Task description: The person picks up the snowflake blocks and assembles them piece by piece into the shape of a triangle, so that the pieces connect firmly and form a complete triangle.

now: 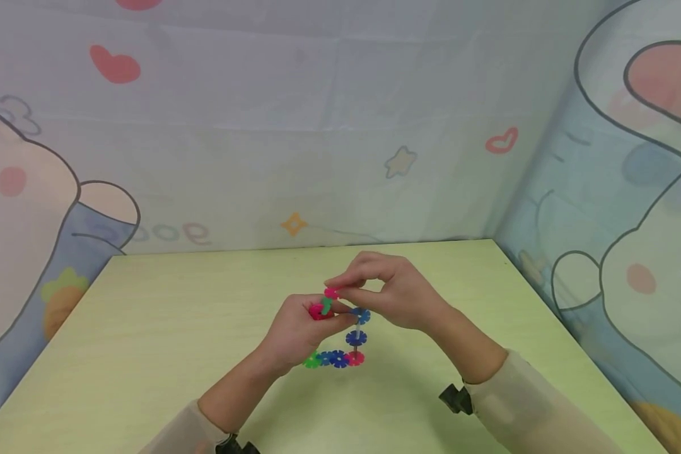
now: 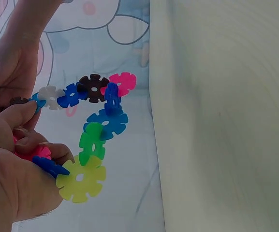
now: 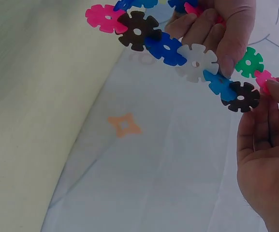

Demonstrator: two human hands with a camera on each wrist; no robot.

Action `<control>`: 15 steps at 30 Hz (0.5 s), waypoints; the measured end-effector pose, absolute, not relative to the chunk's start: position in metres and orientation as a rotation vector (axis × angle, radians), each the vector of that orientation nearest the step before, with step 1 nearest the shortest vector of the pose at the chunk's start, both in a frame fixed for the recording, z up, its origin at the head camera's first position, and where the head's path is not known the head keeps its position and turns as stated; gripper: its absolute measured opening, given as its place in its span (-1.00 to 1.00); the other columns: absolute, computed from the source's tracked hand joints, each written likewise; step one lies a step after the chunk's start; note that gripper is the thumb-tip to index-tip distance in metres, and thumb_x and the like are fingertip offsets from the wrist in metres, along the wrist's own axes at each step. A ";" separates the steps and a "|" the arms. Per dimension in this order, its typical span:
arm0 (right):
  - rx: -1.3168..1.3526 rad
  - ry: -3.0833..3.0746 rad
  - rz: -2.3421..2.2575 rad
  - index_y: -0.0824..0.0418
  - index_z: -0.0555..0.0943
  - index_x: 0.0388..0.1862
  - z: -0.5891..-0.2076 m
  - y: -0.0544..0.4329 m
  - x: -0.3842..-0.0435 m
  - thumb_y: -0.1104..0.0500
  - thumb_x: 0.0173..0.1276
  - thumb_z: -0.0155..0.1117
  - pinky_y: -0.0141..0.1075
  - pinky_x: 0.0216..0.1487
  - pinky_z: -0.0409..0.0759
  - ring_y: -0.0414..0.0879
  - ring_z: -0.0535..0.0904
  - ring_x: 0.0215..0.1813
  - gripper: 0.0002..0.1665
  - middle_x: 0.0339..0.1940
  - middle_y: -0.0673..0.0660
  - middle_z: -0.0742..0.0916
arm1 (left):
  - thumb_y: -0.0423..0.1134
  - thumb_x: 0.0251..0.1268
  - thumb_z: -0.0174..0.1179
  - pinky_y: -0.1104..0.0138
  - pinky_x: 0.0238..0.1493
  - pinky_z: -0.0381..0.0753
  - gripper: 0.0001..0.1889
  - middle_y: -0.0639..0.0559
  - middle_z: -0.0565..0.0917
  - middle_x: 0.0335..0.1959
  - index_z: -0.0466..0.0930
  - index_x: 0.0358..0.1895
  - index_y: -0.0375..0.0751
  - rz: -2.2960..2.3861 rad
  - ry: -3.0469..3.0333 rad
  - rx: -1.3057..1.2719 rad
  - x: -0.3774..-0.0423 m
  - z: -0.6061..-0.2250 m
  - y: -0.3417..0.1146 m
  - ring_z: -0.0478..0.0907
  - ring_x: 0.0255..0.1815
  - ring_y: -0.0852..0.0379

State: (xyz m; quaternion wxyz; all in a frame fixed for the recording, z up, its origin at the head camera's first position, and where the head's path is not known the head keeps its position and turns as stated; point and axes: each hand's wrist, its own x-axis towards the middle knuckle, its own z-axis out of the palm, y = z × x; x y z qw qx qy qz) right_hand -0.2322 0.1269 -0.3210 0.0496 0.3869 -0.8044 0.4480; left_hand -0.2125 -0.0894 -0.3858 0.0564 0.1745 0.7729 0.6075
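My left hand (image 1: 295, 328) grips a chain of interlocking plastic snowflake discs above the table. Part of it hangs in a bent loop, with a yellow disc (image 2: 81, 179), a green disc (image 2: 92, 143) and a pink disc (image 2: 124, 83) in the left wrist view. A white disc (image 3: 197, 63) and a blue disc (image 3: 221, 86) lead to a dark brown disc (image 3: 245, 99) near the left thumb. Between thumb and fingers, my right hand (image 1: 397, 290) pinches a small pink disc (image 3: 265, 79) that meets a teal-green disc (image 3: 249, 63). The left fingers hide some discs.
Both hands are over a pale yellow-green table (image 1: 164, 328). Behind it hangs a cloth backdrop (image 1: 261, 157) with cartoon prints, which continues along the sides. A black clip-like piece (image 1: 456, 400) sits at the right sleeve cuff.
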 end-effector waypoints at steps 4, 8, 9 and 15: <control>1.173 -2.477 1.344 0.06 0.90 0.10 -0.321 0.127 -0.232 0.27 0.47 0.54 -0.31 -0.15 0.73 -0.21 0.72 -0.05 -0.72 -0.13 -0.04 0.85 | -0.16 0.47 0.48 0.19 0.04 0.68 -0.85 -0.01 0.84 -0.45 0.92 -0.08 -0.13 1.834 2.347 0.525 -0.212 -0.387 -0.089 0.77 0.05 0.01; 1.222 -2.447 1.328 0.11 0.89 0.09 -0.321 0.125 -0.231 0.31 0.45 0.54 -0.31 -0.14 0.73 -0.21 0.73 -0.06 -0.71 -0.16 0.01 0.85 | -0.18 0.47 0.48 0.20 0.09 0.72 -0.83 -0.07 0.91 -0.27 0.92 -0.01 -0.11 1.862 2.330 0.520 -0.212 -0.388 -0.087 0.81 0.09 0.00; 1.235 -2.436 1.323 0.12 0.89 0.09 -0.321 0.124 -0.231 0.33 0.43 0.54 -0.31 -0.15 0.73 -0.20 0.74 -0.07 -0.71 -0.16 0.02 0.86 | -0.17 0.48 0.47 0.21 0.10 0.72 -0.82 -0.10 0.91 -0.22 0.92 0.01 -0.11 1.864 2.330 0.520 -0.212 -0.389 -0.087 0.82 0.10 -0.01; 1.285 -2.399 1.277 0.15 0.90 0.07 -0.321 0.122 -0.232 0.37 0.40 0.56 -0.33 -0.16 0.72 -0.23 0.73 -0.10 -0.70 -0.20 0.03 0.85 | -0.17 0.49 0.46 0.20 0.14 0.72 -0.78 -0.14 0.91 -0.16 0.90 0.09 -0.10 1.867 2.332 0.544 -0.213 -0.392 -0.088 0.82 0.12 -0.02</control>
